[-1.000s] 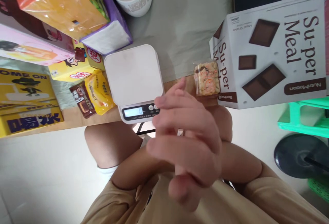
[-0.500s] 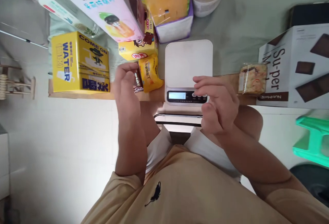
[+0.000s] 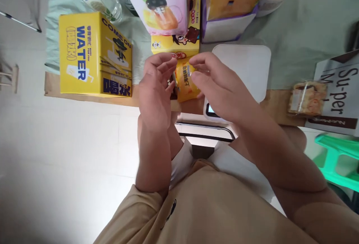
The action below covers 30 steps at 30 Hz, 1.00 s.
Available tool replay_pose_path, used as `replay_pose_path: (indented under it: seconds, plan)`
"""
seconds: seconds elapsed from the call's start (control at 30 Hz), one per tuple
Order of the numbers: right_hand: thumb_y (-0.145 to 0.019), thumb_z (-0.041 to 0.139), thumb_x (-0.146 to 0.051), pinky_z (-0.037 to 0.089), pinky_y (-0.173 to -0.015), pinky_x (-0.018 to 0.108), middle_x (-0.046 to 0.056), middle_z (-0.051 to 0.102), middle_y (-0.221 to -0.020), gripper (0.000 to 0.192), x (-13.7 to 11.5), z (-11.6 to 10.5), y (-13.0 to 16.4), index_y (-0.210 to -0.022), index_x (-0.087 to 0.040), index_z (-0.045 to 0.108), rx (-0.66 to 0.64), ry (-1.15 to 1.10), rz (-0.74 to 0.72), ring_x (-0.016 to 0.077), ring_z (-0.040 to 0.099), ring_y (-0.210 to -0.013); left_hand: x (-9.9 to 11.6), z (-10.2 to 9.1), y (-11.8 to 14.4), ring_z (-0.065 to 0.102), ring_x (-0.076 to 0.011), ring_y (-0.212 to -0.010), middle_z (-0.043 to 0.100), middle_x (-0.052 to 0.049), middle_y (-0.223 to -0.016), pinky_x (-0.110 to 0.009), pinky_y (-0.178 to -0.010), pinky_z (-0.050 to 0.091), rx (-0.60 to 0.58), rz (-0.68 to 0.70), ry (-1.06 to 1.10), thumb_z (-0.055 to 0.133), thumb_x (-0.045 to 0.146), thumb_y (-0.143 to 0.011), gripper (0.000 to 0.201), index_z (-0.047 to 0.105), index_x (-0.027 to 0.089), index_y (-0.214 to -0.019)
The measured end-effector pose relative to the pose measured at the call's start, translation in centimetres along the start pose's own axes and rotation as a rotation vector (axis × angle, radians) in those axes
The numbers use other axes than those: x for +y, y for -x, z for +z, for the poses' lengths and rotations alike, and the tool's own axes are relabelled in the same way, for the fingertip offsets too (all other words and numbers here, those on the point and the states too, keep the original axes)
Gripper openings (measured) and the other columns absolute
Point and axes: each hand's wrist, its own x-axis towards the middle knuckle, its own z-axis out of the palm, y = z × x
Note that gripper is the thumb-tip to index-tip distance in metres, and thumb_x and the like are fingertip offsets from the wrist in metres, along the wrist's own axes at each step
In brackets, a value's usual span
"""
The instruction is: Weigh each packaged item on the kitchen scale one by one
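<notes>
The yellow packet (image 3: 185, 87) lies near the front edge of the table (image 3: 276, 102), between the person's two hands, its glossy, pillow-shaped film creased and printed with dark characters. Beside it a sliver of a dark brown wrapper (image 3: 173, 93) shows, mostly hidden. Just beyond stands a smooth yellow carton (image 3: 176, 46) with cartoon print; to the right sits a flat scale (image 3: 246, 64) with a matte white, round-cornered plate. Soft, faintly wrinkled green cloth (image 3: 297, 38) covers the table behind a bare wooden strip.

The left hand (image 3: 155, 90) rises nearly upright from its forearm, fingers bent inward over the brown wrapper, thumb and fingers apart. The right hand (image 3: 221, 81) slants in across the scale, its fingers loosely curved and parted from the thumb, which reaches over the packet's right side; whether either hand touches the packet, I cannot tell.
</notes>
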Motion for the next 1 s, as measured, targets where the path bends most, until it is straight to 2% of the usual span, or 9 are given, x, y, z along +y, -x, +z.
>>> replay_pose_path:
  seconds: [0.13, 0.3, 0.47, 0.53, 0.67, 0.87, 1.0]
  plan:
    - [-0.102, 0.057, -0.043, 0.058, -0.082, 0.028, 0.001, 0.074, -0.118, 0.030, -0.2, 0.5, 0.5, -0.124, -0.025, 0.064, -0.041, -0.092, 0.047, 0.0155, 0.070, -0.105, 0.5, 0.7, 0.2, 0.062, -0.0301, -0.138, 0.072, -0.003, -0.127, -0.042, -0.099, 0.056, -0.029, -0.032, 0.075, 0.051, 0.052, -0.098, 0.027, 0.066, 0.032, -0.107]
    - [-0.104, 0.052, -0.046, 0.053, -0.074, 0.024, -0.001, 0.073, -0.111, 0.031, -0.8, 0.5, 0.7, -0.125, -0.026, 0.065, -0.098, -0.095, 0.122, 0.0124, 0.068, -0.096, 0.3, 1.0, -0.1, 0.063, -0.0296, -0.136, 0.071, -0.005, -0.122, -0.042, -0.106, 0.057, -0.026, -0.043, 0.149, 0.056, 0.051, -0.097, 0.025, 0.069, 0.030, -0.102]
    - [-0.105, 0.049, -0.045, 0.056, -0.084, 0.026, 0.000, 0.074, -0.109, 0.035, -0.8, 0.4, 1.0, -0.127, -0.023, 0.065, -0.097, -0.116, 0.142, 0.0112, 0.068, -0.090, 0.8, 1.1, 0.1, 0.064, -0.0334, -0.136, 0.072, -0.005, -0.123, -0.043, -0.104, 0.060, -0.014, -0.052, 0.131, 0.062, 0.054, -0.094, 0.025, 0.072, 0.032, -0.102]
    - [-0.106, 0.049, -0.047, 0.057, -0.088, 0.027, 0.000, 0.074, -0.110, 0.036, -0.8, 0.6, 1.2, -0.127, -0.023, 0.066, -0.100, -0.129, 0.124, 0.0121, 0.069, -0.094, 0.9, 1.2, 0.2, 0.064, -0.0331, -0.136, 0.072, -0.006, -0.122, -0.044, -0.109, 0.059, -0.012, -0.041, 0.122, 0.059, 0.054, -0.096, 0.027, 0.071, 0.031, -0.102]
    - [-0.106, 0.049, -0.056, 0.059, -0.087, 0.028, 0.001, 0.075, -0.112, 0.041, -0.5, 1.2, 1.5, -0.124, -0.024, 0.066, -0.102, -0.130, 0.070, 0.0142, 0.070, -0.100, 0.9, 1.4, 0.2, 0.064, -0.0297, -0.134, 0.069, -0.009, -0.116, -0.047, -0.125, 0.050, 0.035, 0.063, 0.092, 0.045, 0.047, -0.100, 0.032, 0.070, 0.028, -0.099]
    - [-0.102, 0.054, -0.055, 0.063, -0.098, 0.034, 0.005, 0.075, -0.124, 0.040, -0.6, 2.3, 1.6, -0.121, -0.023, 0.068, -0.108, -0.230, -0.009, 0.0192, 0.073, -0.113, 0.8, 2.1, 0.7, 0.067, -0.0275, -0.117, 0.066, -0.009, -0.113, -0.048, -0.114, 0.057, 0.095, 0.146, 0.083, 0.044, 0.044, -0.100, 0.030, 0.067, 0.025, -0.098]
    - [-0.101, 0.055, -0.048, 0.062, -0.097, 0.031, 0.004, 0.075, -0.121, 0.034, -1.8, 2.4, 1.7, -0.119, -0.022, 0.068, -0.135, -0.251, -0.004, 0.0158, 0.072, -0.106, 0.8, 2.0, 1.1, 0.062, -0.0332, -0.133, 0.064, -0.012, -0.117, -0.052, -0.124, 0.052, 0.114, 0.114, 0.090, 0.058, 0.054, -0.093, 0.033, 0.067, 0.025, -0.103]
